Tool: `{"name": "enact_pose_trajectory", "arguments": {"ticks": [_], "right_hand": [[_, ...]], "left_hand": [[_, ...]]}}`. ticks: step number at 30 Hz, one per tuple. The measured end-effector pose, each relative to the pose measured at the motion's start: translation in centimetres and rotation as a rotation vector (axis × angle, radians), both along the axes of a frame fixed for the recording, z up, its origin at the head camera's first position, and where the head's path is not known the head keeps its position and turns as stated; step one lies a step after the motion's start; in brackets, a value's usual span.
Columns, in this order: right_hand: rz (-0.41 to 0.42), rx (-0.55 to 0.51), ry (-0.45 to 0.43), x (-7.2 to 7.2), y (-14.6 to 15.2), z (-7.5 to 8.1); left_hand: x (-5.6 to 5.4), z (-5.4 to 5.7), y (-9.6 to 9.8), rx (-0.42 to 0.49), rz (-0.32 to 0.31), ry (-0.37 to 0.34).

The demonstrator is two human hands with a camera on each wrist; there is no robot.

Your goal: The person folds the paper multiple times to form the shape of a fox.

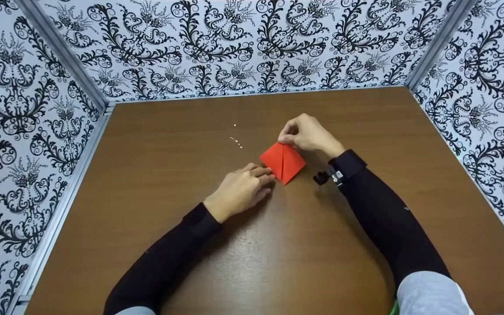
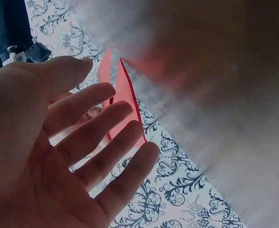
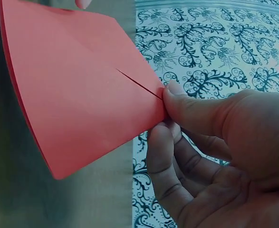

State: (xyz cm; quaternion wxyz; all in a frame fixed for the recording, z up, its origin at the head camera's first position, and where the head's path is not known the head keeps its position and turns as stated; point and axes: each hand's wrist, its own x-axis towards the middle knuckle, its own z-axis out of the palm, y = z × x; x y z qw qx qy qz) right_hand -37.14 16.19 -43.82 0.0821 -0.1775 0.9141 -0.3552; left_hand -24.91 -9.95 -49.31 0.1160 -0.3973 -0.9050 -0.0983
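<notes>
A folded red paper (image 1: 293, 164), diamond-shaped with a crease or slit down its middle, is near the centre of the table in the head view. My right hand (image 1: 309, 133) pinches its far corner between thumb and curled fingers. In the right wrist view the paper (image 3: 77, 90) shows layered edges and a short slit running to the pinched corner. At the paper's near left edge lies my left hand (image 1: 243, 188), fingertips right at that edge. The left wrist view shows the left hand's fingers (image 2: 115, 156) spread and nearly straight in front of the paper (image 2: 125, 95).
A few small white specks (image 1: 236, 141) lie on the brown table (image 1: 169, 144) to the left of the paper. Patterned black-and-white panels (image 1: 234, 48) stand around the back and sides. A black wrist camera (image 1: 322, 177) juts from the right wrist.
</notes>
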Motion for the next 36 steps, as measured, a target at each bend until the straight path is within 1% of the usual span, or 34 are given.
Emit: {"name": "enact_pose_trajectory", "arguments": {"ticks": [4, 8, 11, 15, 21, 28, 36], "right_hand": [[-0.017, 0.002, 0.042, 0.0, -0.1, 0.6], [-0.027, -0.012, 0.065, 0.2, -0.2, 1.1], [-0.034, -0.028, 0.101, 0.2, -0.3, 1.5], [-0.047, -0.046, 0.166, 0.3, -0.5, 1.8], [-0.059, -0.086, 0.231, 0.4, -0.7, 1.8], [-0.047, -0.121, 0.371, 0.8, -1.0, 1.5], [0.035, -0.164, 0.552, 1.1, -1.7, 0.7]], "left_hand": [[-0.3, 0.2, -0.4, 0.035, 0.018, -0.003], [-0.6, 0.5, -0.8, 0.045, 0.043, 0.016], [-0.8, 0.7, -1.1, 0.047, 0.062, 0.030], [-1.2, 0.9, -1.5, 0.053, 0.077, 0.031], [-1.8, 1.0, -2.4, 0.081, 0.086, 0.030], [-2.4, 1.5, -3.3, 0.120, 0.101, 0.014], [-3.3, 1.8, -4.6, 0.127, 0.152, -0.001]]}}
